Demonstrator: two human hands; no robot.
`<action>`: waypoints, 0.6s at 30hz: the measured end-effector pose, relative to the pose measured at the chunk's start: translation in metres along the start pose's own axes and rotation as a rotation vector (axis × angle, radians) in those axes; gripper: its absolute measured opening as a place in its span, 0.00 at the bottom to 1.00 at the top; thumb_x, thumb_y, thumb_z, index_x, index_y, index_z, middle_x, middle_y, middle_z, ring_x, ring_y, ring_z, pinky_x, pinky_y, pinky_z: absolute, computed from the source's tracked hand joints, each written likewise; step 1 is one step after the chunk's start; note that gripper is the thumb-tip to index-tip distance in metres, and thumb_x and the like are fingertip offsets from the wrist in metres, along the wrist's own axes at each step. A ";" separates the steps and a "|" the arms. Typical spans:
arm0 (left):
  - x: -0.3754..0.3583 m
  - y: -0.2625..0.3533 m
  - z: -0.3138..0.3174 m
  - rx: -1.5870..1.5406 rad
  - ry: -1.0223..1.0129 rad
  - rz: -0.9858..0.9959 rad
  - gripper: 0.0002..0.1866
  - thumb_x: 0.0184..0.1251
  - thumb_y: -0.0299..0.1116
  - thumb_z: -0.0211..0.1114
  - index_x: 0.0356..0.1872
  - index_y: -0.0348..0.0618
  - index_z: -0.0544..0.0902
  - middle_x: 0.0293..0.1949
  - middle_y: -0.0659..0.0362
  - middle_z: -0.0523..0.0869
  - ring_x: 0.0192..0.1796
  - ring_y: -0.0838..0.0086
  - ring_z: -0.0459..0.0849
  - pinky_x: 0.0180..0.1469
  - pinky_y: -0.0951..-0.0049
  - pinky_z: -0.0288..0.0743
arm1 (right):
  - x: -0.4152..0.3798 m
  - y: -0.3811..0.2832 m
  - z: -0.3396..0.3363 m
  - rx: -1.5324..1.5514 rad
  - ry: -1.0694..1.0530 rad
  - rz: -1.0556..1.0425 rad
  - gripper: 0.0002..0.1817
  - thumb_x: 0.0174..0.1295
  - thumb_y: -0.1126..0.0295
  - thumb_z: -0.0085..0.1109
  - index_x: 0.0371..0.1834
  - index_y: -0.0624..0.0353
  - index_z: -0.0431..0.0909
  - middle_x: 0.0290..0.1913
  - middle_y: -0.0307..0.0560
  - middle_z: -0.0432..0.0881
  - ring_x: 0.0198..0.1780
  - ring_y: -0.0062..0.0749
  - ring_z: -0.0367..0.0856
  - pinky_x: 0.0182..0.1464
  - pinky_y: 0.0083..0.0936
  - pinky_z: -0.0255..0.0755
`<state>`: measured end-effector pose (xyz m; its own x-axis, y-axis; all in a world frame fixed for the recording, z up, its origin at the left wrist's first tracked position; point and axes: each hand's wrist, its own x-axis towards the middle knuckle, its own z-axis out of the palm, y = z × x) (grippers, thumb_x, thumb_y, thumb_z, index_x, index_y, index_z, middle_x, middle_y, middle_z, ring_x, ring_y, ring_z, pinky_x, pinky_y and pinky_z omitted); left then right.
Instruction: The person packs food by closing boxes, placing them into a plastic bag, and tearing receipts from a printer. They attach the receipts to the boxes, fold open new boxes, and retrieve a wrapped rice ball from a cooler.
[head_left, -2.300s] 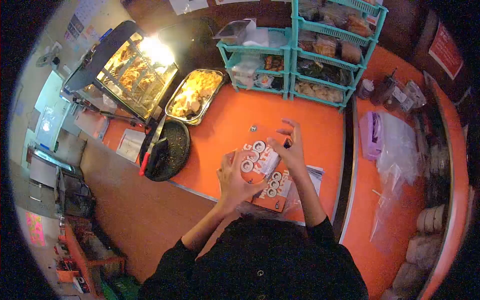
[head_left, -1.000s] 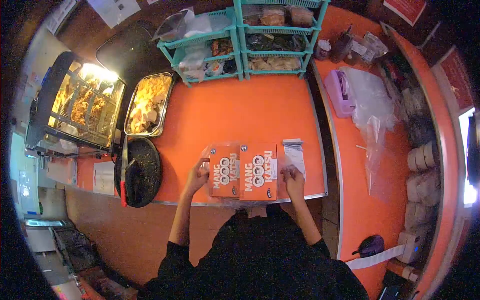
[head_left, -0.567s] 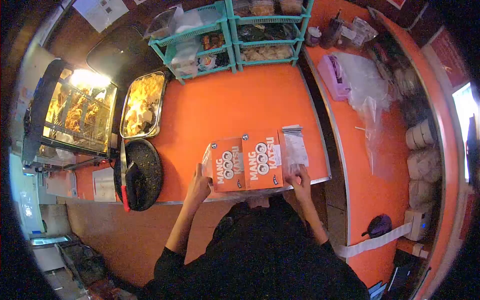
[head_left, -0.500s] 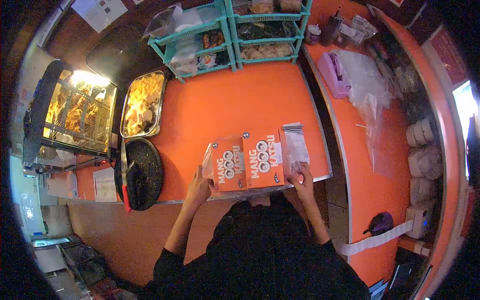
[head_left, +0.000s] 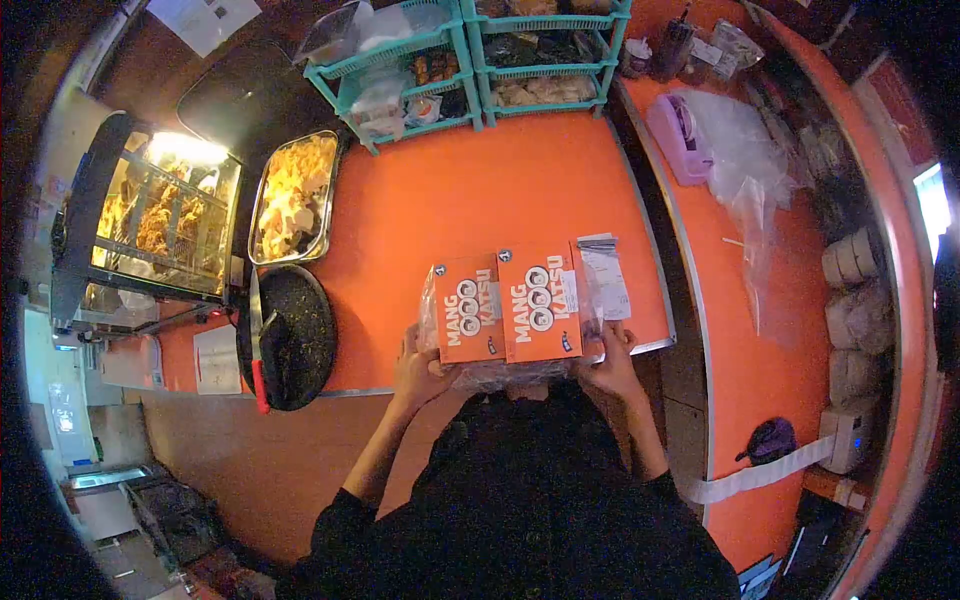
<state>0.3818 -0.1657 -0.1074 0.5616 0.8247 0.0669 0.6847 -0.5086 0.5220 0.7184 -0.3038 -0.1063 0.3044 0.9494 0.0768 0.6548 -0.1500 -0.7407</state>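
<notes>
Between the left hand [head_left: 422, 372] and right hand [head_left: 612, 362], both gripping its bag, sit two orange boxes [head_left: 508, 308] side by side at the worktop [head_left: 480, 200] edge.

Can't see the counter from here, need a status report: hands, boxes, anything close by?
Left hand and right hand grip the clear bag under two orange Mang Katsu boxes. Receipt beside the boxes. Black pan sits left, apart.
</notes>
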 end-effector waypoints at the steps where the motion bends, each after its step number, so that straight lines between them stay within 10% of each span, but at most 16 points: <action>1: 0.001 0.002 -0.001 0.025 0.011 -0.007 0.21 0.46 0.48 0.76 0.41 0.51 0.89 0.63 0.39 0.67 0.64 0.44 0.68 0.57 0.49 0.71 | 0.001 -0.001 -0.001 0.004 0.030 -0.004 0.35 0.38 0.52 0.74 0.51 0.56 0.75 0.59 0.51 0.71 0.64 0.49 0.63 0.65 0.51 0.45; 5: 0.000 0.005 -0.021 0.066 -0.074 -0.016 0.16 0.45 0.44 0.76 0.36 0.50 0.90 0.62 0.40 0.68 0.64 0.46 0.68 0.59 0.50 0.70 | 0.005 0.001 -0.020 -0.125 -0.177 0.147 0.36 0.39 0.65 0.73 0.58 0.57 0.74 0.61 0.49 0.74 0.64 0.45 0.67 0.67 0.42 0.52; 7: 0.004 0.009 -0.050 0.058 -0.100 0.045 0.15 0.45 0.43 0.77 0.34 0.49 0.89 0.63 0.42 0.68 0.64 0.46 0.69 0.58 0.50 0.70 | 0.011 0.004 -0.029 0.210 -0.205 0.038 0.23 0.44 0.68 0.72 0.47 0.57 0.80 0.52 0.45 0.80 0.61 0.41 0.70 0.65 0.40 0.57; 14: 0.020 0.034 -0.111 -0.034 -0.212 0.204 0.10 0.48 0.38 0.74 0.30 0.45 0.89 0.61 0.48 0.69 0.55 0.53 0.74 0.56 0.57 0.72 | 0.032 -0.030 -0.047 0.824 -0.211 0.223 0.27 0.50 0.69 0.72 0.56 0.60 0.79 0.55 0.41 0.78 0.56 0.31 0.74 0.63 0.30 0.65; 18: 0.048 0.040 -0.085 -0.125 -0.152 -0.148 0.09 0.49 0.38 0.72 0.24 0.43 0.88 0.48 0.48 0.80 0.50 0.58 0.79 0.57 0.52 0.72 | 0.063 -0.039 -0.036 1.034 0.061 0.349 0.13 0.56 0.72 0.65 0.44 0.64 0.82 0.41 0.38 0.82 0.43 0.23 0.77 0.46 0.21 0.69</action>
<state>0.3966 -0.1254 -0.0114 0.5289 0.8368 -0.1418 0.7076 -0.3425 0.6180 0.7369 -0.2476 -0.0487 0.4134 0.8799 -0.2344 -0.3630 -0.0769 -0.9286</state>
